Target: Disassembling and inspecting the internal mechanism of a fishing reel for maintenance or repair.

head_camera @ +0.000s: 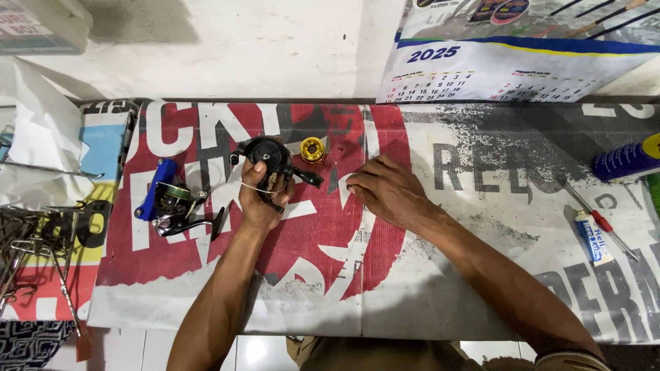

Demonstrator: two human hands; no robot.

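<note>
Left hand: closed around the black reel body, lifted just above the worktop.
Right hand: empty, fingers narrow, pressed on the worktop at the reel's 3 o'clock.
Handling: best keep the grip firm on the housing, clear of the knob.
Count: two reels, the blue-handled reel at 9 o'clock; one gold spool; two tubes; one screwdriver.

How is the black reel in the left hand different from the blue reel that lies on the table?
The black reel is held up in the left hand; the blue reel lies untouched on the printed banner. The black reel is black all over; the blue reel has a blue part and bare metal parts. Both are fishing reels to the left of the right hand.
</note>
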